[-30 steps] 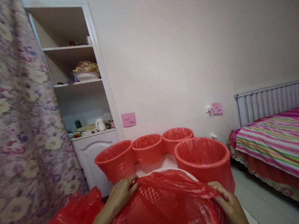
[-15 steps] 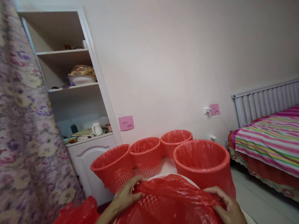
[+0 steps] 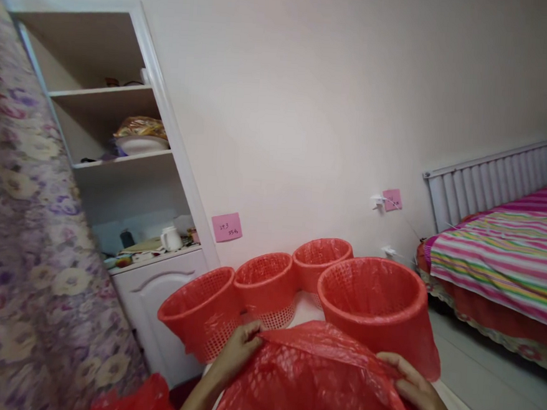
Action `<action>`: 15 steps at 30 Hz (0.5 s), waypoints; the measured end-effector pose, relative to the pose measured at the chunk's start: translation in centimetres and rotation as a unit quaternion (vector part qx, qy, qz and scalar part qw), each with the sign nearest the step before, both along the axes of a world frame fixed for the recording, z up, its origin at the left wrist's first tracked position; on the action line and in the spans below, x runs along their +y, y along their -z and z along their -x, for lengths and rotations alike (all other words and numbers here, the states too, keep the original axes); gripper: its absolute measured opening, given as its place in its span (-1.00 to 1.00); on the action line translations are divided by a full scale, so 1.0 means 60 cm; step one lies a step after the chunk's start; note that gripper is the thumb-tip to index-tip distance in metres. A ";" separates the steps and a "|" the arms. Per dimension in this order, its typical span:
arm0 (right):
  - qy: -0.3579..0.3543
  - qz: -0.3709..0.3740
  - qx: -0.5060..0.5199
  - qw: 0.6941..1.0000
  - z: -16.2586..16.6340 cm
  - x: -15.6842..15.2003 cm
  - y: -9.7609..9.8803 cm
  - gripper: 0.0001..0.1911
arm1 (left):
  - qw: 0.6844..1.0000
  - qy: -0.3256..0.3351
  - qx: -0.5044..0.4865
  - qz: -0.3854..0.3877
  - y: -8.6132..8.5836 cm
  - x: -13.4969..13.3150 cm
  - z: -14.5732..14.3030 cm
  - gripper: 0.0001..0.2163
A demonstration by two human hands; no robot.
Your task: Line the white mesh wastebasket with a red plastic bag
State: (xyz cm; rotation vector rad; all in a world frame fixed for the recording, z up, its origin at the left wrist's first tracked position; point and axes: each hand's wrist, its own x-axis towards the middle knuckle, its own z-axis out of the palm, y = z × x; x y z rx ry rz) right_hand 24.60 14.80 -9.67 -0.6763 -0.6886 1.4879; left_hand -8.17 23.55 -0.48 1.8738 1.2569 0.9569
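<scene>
My left hand (image 3: 239,351) pinches the left edge of a red plastic bag (image 3: 317,383) stretched over a white mesh basket just below me. My right hand (image 3: 413,389) grips the same bag at its right edge. Beyond the bag stand several white mesh baskets lined with red bags: the nearest large one (image 3: 375,299), one at the left (image 3: 200,309), and two behind (image 3: 268,283) (image 3: 320,258). The basket under my hands is almost fully covered by the bag.
A flowered curtain (image 3: 27,244) hangs at the left. A white shelf unit (image 3: 130,176) holds a bowl, a cup and small items. Pink notes (image 3: 226,227) are stuck on the wall. A striped bed (image 3: 504,258) and radiator (image 3: 485,182) stand at the right. Loose red plastic (image 3: 133,401) lies lower left.
The bag has been pulled flatter across the near basket's top. Both hands stayed on its edges, sliding slightly lower. The view has shifted a little rightward and down.
</scene>
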 end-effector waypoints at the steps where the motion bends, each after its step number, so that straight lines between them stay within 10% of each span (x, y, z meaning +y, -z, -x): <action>1: 0.010 -0.035 -0.041 0.999 -0.001 0.004 0.001 -0.72 | 1.000 -0.001 -0.014 0.010 0.003 0.005 0.000 -0.83; 9: -0.008 0.015 -0.058 0.998 -0.005 0.014 0.007 -0.76 | 0.988 0.012 -0.090 0.125 0.031 0.032 0.002 -0.85; 15: 0.018 -0.084 -0.144 0.986 0.004 0.037 0.015 -0.61 | 0.981 0.007 -0.135 0.141 0.024 0.040 -0.008 -0.78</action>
